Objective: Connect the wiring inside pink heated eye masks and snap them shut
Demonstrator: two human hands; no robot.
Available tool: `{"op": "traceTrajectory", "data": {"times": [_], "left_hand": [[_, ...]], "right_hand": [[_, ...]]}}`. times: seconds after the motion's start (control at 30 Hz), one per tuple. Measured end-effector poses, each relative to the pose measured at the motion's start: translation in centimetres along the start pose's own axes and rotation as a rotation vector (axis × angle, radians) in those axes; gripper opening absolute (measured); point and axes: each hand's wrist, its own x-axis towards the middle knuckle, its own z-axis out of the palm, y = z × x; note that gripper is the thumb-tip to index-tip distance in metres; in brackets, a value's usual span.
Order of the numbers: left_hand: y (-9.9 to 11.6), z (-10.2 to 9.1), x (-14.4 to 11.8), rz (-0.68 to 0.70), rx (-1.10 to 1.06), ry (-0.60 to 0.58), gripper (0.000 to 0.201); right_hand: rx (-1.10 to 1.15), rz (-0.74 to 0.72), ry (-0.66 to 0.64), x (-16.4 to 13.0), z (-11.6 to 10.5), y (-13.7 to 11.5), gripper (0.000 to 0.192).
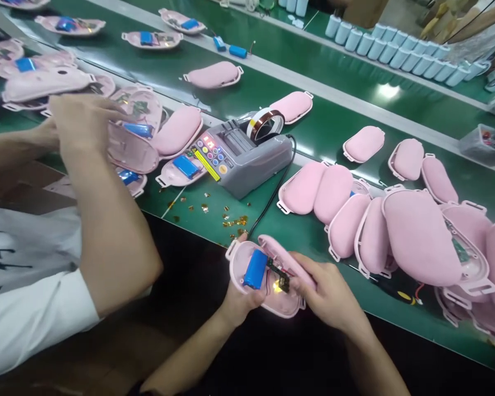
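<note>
In front of the bench edge I hold an opened pink plastic case (286, 308). My left hand (239, 302) grips its lower shell from the left, thumb on the near rim. Inside that shell lies a blue battery pack (256, 269); wires run from it towards a small dark circuit board (279, 278). A yellow light glows beside the board. My right hand (330, 291) is closed on the pink cover (286, 258), which stands tilted along the right side of the shell. The right thumb is close to the board; whether it touches it I cannot tell.
A grey tape dispenser (251, 159) with a roll of amber tape (266, 125) stands ahead. Scraps of tape (235, 221) litter the green bench. Pink cases (421, 236) pile up at right. A co-worker's arm (107, 220) reaches over more cases at left. A screwdriver (396, 291) lies near the pile.
</note>
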Motion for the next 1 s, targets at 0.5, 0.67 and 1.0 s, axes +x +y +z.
{"op": "traceTrajectory", "data": {"times": [0.5, 0.67, 1.0], "left_hand": [[3.3, -2.8, 0.7, -0.246, -0.023, -0.05, 0.104], [3.0, -2.8, 0.3, -0.232, -0.048, -0.01, 0.1], [2.7, -2.7, 0.0, -0.217, -0.074, 0.001, 0.102]], "right_hand": [[-0.313, -0.011, 0.274, 0.2, 3.0, 3.5, 0.038], [-0.295, -0.125, 0.267, -2.1, 1.6, 2.8, 0.035], [-0.422, -0.228, 0.077, -4.2, 1.6, 3.8, 0.016]]}}
